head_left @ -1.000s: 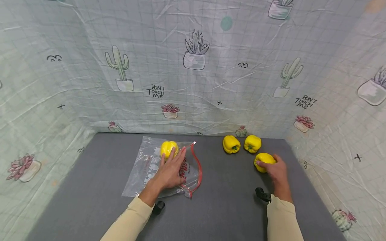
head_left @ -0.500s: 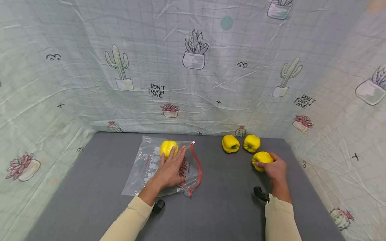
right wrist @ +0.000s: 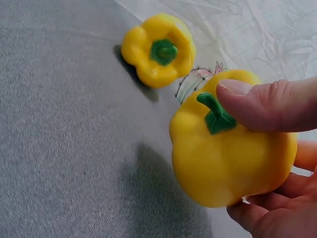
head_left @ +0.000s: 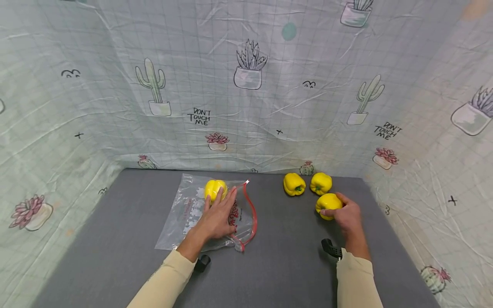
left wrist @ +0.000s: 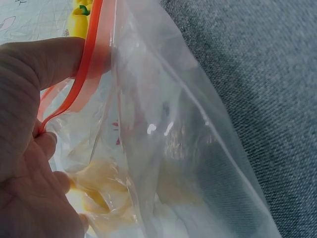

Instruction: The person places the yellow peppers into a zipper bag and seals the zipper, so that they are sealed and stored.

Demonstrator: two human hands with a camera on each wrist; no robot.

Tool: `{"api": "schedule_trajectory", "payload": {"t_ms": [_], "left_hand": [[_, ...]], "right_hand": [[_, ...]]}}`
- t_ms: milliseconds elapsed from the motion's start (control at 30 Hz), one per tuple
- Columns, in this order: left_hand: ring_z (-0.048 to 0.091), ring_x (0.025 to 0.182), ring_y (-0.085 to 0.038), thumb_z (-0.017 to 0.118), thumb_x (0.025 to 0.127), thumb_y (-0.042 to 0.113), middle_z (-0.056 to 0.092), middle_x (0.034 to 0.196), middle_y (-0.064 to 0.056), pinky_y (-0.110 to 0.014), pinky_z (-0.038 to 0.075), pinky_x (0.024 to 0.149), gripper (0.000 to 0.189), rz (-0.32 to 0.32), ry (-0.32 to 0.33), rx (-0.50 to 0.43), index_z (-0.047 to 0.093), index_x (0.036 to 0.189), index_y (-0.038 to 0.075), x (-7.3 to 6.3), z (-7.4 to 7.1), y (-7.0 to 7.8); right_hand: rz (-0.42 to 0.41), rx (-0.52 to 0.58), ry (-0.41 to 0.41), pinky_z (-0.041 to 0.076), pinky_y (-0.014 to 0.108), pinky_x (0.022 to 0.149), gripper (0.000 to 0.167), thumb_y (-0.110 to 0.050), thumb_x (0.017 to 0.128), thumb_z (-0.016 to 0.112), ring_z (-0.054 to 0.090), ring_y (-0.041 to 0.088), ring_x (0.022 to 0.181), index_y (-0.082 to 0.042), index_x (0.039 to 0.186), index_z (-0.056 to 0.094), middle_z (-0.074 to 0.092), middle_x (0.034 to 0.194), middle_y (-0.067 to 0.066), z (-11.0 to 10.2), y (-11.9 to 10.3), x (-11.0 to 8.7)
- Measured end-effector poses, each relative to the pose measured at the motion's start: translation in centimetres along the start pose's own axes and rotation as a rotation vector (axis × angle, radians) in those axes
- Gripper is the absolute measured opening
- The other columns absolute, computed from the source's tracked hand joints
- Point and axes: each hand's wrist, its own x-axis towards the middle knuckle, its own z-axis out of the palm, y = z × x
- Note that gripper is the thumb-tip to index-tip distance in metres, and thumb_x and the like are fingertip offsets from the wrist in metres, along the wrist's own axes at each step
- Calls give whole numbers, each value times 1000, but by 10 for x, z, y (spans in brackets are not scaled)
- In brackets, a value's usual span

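Observation:
A clear zip bag point(head_left: 175, 226) with a red zip edge lies on the left half of the table. One yellow bell pepper point(head_left: 214, 188) shows at its far side, blurred through plastic in the left wrist view. My left hand point(head_left: 215, 218) holds the bag at its mouth; the left wrist view has the thumb behind the red zip strip point(left wrist: 81, 79). On the right, my right hand point(head_left: 349, 216) grips another yellow bell pepper point(right wrist: 228, 158), thumb beside its green stem and fingers underneath. Its shadow lies apart from it, so it is off the table.
Two more yellow bell peppers, a left one point(head_left: 294, 185) and a right one point(head_left: 321, 184), sit side by side at the grey table's point(head_left: 285, 256) back edge. A cactus-print cloth point(head_left: 269, 128) encloses the back and sides.
My right hand has carried its pepper a short way left, closer to the two at the back. The left hand and the bag have stayed in place.

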Motion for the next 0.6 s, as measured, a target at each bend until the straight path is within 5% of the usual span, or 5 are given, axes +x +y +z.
{"api": "schedule_trajectory", "payload": {"t_ms": [600], "left_hand": [[3, 165, -36, 91, 77, 30, 17, 177, -3, -71, 3, 127, 122, -14, -5, -9, 12, 169, 14, 0, 1, 0]], "right_hand": [[-111, 33, -97, 31, 59, 126, 97, 5, 79, 85, 36, 44, 148, -4, 162, 35, 31, 168, 26, 22, -15, -11]]}}
